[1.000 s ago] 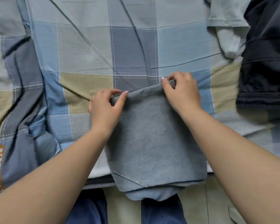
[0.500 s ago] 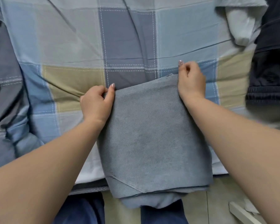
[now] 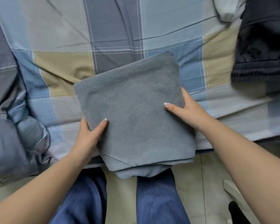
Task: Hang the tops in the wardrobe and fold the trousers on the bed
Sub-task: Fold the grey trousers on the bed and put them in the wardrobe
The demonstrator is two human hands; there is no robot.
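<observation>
Trousers [image 3: 136, 113], folded into a grey bundle at the bed [image 3: 63, 67] edge, are clasped by left hand [image 3: 89, 135] and right hand [image 3: 186, 109], thumbs on top, apparently keeping the layers together.

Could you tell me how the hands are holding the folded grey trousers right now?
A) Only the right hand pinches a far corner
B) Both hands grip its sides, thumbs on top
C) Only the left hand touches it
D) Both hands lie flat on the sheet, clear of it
B: the left hand and right hand each grip a side of the trousers, thumbs on top.
</observation>
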